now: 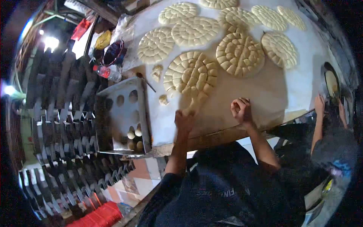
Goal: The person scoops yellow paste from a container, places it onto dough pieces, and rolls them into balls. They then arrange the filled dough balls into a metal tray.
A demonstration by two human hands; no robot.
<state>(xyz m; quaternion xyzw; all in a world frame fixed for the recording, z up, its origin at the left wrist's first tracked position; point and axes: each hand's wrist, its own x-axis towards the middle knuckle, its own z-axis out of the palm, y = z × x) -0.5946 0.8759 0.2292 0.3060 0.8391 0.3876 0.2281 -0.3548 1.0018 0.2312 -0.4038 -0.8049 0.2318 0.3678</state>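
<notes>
My left hand [184,119] is closed at the table's near side, its fingers on a piece of dough [193,101] at the near edge of a cut dough disc [191,73]. That disc is scored into many small blocks, set in rings with a straight row across. My right hand [241,109] is curled closed just above the table, to the right of the left hand; whether anything is in it is hidden. Two small dough scraps [163,100] lie left of the disc. A second cut disc [240,55] lies farther right.
Several more cut discs [195,31] cover the far table [261,89]. A metal tray [145,113] with several small dough balls [138,133] stands left, beside a thin dark-handled tool [146,81] and a bottle [107,72]. At right, another person's hands [320,104] are at a round pan [326,77].
</notes>
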